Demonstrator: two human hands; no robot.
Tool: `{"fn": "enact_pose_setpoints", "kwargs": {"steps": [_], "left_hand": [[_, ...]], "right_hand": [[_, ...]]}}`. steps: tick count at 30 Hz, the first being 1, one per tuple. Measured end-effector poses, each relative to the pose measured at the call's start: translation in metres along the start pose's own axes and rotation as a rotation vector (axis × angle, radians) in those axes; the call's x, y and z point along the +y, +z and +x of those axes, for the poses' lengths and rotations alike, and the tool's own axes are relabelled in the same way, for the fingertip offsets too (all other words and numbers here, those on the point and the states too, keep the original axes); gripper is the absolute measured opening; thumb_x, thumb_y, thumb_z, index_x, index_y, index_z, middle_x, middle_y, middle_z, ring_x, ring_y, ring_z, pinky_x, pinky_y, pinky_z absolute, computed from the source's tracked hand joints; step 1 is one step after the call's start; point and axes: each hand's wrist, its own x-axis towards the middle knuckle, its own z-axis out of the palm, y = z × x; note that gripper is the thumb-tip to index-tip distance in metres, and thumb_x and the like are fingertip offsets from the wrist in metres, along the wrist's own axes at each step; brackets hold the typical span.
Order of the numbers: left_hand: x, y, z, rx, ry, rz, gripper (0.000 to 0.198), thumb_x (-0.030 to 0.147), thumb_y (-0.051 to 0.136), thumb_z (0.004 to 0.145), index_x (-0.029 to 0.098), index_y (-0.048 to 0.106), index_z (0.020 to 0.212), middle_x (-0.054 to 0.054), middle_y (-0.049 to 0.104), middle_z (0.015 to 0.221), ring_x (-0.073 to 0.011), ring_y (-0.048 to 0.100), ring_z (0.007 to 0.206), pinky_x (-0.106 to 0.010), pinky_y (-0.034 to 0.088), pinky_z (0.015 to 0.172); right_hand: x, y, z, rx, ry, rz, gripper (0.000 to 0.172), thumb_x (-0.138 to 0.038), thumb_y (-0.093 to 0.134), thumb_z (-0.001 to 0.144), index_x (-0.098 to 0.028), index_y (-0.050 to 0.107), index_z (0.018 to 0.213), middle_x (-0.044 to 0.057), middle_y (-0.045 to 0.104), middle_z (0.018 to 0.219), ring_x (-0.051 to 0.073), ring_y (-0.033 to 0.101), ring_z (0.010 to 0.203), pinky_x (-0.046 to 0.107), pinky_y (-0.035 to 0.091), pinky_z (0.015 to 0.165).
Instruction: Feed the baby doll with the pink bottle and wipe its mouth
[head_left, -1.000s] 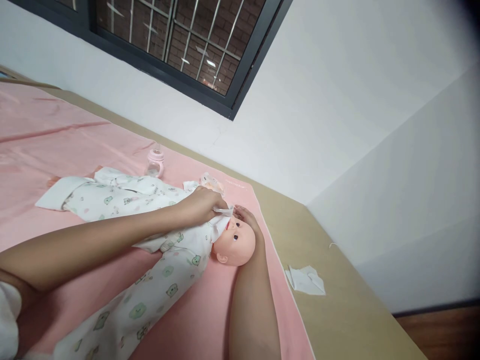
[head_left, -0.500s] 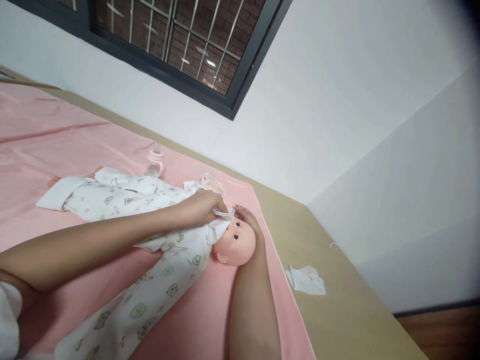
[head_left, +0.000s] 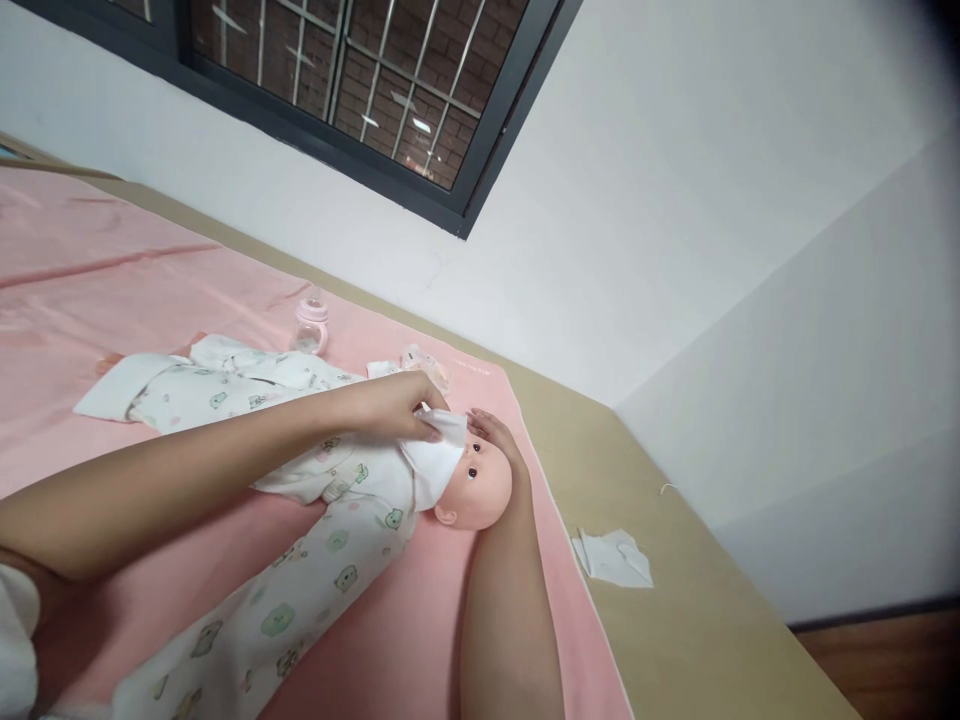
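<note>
A baby doll (head_left: 480, 490) in a white suit printed with green animals (head_left: 352, 520) lies on its back on a pink sheet. My left hand (head_left: 409, 405) pinches a plain white tissue (head_left: 441, 450) between thumb and fingers, at the doll's chin. The tissue covers the mouth and neck; both eyes show above it. My right hand (head_left: 491, 430) curves round the far side of the doll's head, its fingers along the cheek, with the forearm close against the crown. Part of that hand is hidden behind the head.
A pink-handled baby bottle (head_left: 311, 325) stands beyond the doll. Near its shoulder lies a small clear packet (head_left: 424, 368). A folded white tissue (head_left: 613, 558) rests on the wooden surface (head_left: 675, 640) at right. Behind are a white wall and a barred window (head_left: 360, 90).
My left hand has shifted slightly left and lowered the tissue, which now spreads wider over the doll's mouth and chin. The right hand stays at the head.
</note>
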Motion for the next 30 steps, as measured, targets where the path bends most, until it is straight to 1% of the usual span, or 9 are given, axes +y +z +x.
{"fn": "enact_pose_setpoints", "kwargs": {"steps": [4, 8, 12, 13, 16, 19, 23, 27, 30], "left_hand": [[-0.004, 0.006, 0.001, -0.051, -0.048, 0.088, 0.020, 0.015, 0.056, 0.073, 0.017, 0.072, 0.084, 0.000, 0.070, 0.084, -0.0167, 0.059, 0.075, -0.023, 0.036, 0.063], [-0.005, 0.009, 0.000, -0.029, -0.074, 0.135, 0.022, 0.020, 0.060, 0.072, 0.022, 0.074, 0.089, 0.000, 0.071, 0.086, -0.0171, 0.060, 0.075, -0.023, 0.037, 0.063], [0.002, 0.010, -0.002, 0.014, -0.080, 0.198, 0.014, 0.022, 0.061, 0.070, 0.020, 0.071, 0.078, 0.002, 0.067, 0.072, -0.0151, 0.056, 0.065, -0.024, 0.033, 0.057], [0.004, 0.011, -0.002, 0.031, -0.080, 0.226, 0.010, 0.024, 0.060, 0.070, 0.019, 0.068, 0.071, 0.003, 0.063, 0.065, -0.0144, 0.053, 0.061, -0.025, 0.031, 0.055], [0.010, 0.015, -0.001, 0.089, -0.083, 0.335, 0.021, 0.026, 0.055, 0.072, 0.018, 0.049, 0.054, 0.003, 0.049, 0.052, -0.0140, 0.045, 0.054, -0.027, 0.027, 0.055], [0.010, 0.019, 0.001, 0.145, -0.057, 0.421, 0.023, 0.023, 0.054, 0.071, 0.018, 0.040, 0.053, 0.003, 0.049, 0.053, -0.0151, 0.045, 0.056, -0.029, 0.031, 0.066], [0.004, 0.022, 0.003, 0.169, -0.038, 0.459, 0.021, 0.021, 0.053, 0.072, 0.018, 0.040, 0.055, 0.002, 0.053, 0.056, -0.0161, 0.047, 0.059, -0.034, 0.030, 0.079], [0.001, 0.022, 0.003, 0.170, -0.039, 0.470, 0.019, 0.019, 0.053, 0.073, 0.018, 0.041, 0.057, 0.002, 0.056, 0.060, -0.0176, 0.050, 0.062, -0.035, 0.029, 0.081], [0.001, 0.022, 0.002, 0.173, -0.040, 0.459, 0.015, 0.017, 0.053, 0.074, 0.018, 0.045, 0.061, 0.001, 0.059, 0.063, -0.0186, 0.053, 0.066, -0.035, 0.029, 0.082]], "right_hand": [[-0.006, 0.002, 0.004, 0.015, -0.014, -0.037, 0.021, -0.018, 0.073, 0.064, -0.018, 0.065, 0.083, 0.005, 0.070, 0.081, 0.022, 0.062, 0.097, 0.034, 0.048, 0.089], [-0.009, 0.000, 0.005, 0.012, -0.026, -0.079, 0.026, -0.010, 0.072, 0.060, -0.019, 0.065, 0.083, 0.004, 0.070, 0.083, 0.021, 0.060, 0.101, 0.034, 0.045, 0.094], [-0.009, 0.000, 0.003, -0.006, -0.030, -0.084, 0.023, -0.011, 0.072, 0.061, -0.018, 0.065, 0.082, 0.004, 0.070, 0.083, 0.021, 0.061, 0.099, 0.034, 0.046, 0.093], [-0.010, 0.001, 0.002, -0.012, -0.028, -0.080, 0.021, -0.012, 0.071, 0.062, -0.018, 0.065, 0.082, 0.005, 0.070, 0.083, 0.022, 0.061, 0.097, 0.034, 0.046, 0.092], [-0.011, 0.003, 0.002, -0.032, -0.025, -0.067, 0.015, -0.019, 0.069, 0.067, -0.018, 0.064, 0.081, 0.004, 0.069, 0.078, 0.022, 0.062, 0.093, 0.035, 0.048, 0.088], [-0.012, 0.005, 0.002, -0.049, -0.023, -0.058, 0.015, -0.022, 0.069, 0.068, -0.019, 0.064, 0.081, 0.004, 0.069, 0.076, 0.021, 0.062, 0.091, 0.034, 0.049, 0.087], [-0.011, 0.005, -0.001, -0.063, -0.017, -0.050, 0.018, -0.025, 0.071, 0.066, -0.019, 0.063, 0.081, 0.003, 0.069, 0.075, 0.020, 0.062, 0.089, 0.033, 0.048, 0.086], [-0.009, 0.004, -0.003, -0.064, -0.006, -0.039, 0.018, -0.029, 0.069, 0.068, -0.019, 0.063, 0.082, 0.003, 0.068, 0.073, 0.020, 0.062, 0.089, 0.033, 0.048, 0.086], [-0.009, 0.002, -0.002, -0.053, -0.014, -0.031, 0.019, -0.027, 0.071, 0.067, -0.018, 0.064, 0.082, 0.004, 0.069, 0.076, 0.021, 0.062, 0.092, 0.033, 0.047, 0.087]]}}
